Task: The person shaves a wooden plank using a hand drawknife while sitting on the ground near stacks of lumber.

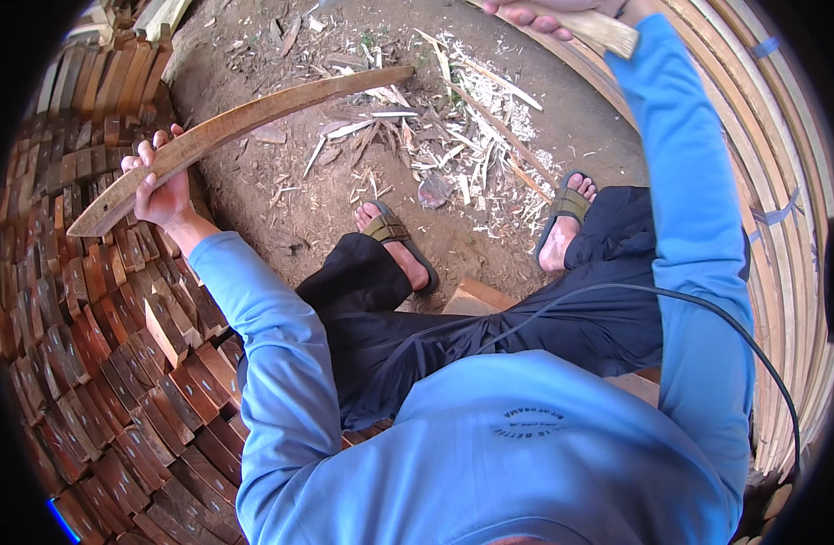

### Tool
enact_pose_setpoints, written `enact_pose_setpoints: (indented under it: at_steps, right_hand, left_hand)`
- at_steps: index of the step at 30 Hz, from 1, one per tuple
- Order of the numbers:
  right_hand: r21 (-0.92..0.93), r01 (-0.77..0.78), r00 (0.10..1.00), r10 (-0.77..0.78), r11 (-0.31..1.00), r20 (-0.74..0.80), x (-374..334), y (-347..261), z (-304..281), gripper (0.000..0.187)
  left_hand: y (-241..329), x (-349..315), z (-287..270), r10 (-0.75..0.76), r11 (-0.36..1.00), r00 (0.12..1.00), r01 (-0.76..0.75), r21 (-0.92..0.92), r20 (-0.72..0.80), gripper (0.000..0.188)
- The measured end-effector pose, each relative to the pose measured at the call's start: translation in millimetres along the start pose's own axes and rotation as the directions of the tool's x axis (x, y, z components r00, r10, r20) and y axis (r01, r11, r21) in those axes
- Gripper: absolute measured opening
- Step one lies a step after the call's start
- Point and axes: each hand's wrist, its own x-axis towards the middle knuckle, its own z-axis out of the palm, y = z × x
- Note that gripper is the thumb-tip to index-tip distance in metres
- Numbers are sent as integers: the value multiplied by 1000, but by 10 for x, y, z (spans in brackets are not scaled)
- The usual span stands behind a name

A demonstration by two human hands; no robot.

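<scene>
Broadly, the left side is filled by stacked wooden blocks (108,363), the right by long curved strips (780,227). Across the far left, a curved board (253,116) is held raised, its nearer end clamped in the left hand (165,195). Far right, a pale wooden piece (606,33) is gripped by the right hand (537,20), partly cut off. Between them, shavings (471,162) are strewn.

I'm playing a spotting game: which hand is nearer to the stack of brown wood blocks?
The left hand. It is by the near edge of the stack of brown wood blocks; the right hand is far across, at the picture's top right.
</scene>
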Motion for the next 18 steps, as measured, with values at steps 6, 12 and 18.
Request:
enact_pose_setpoints:
  at_steps: [6,12,18]
  right_hand:
    - [187,251,923,-177,950,-343,-117,582,566,31]
    - [464,83,964,47,882,-263,-399,936,1759,56]
    - [146,199,891,-116,969,-439,-345,1520,2586,38]
  left_hand:
    - [-77,15,-301,128,992,834,-116,57,-537,21]
    - [-145,-95,-488,196,981,706,-140,137,-681,14]
    - [-113,-345,-744,178,980,671,-190,65,-720,16]
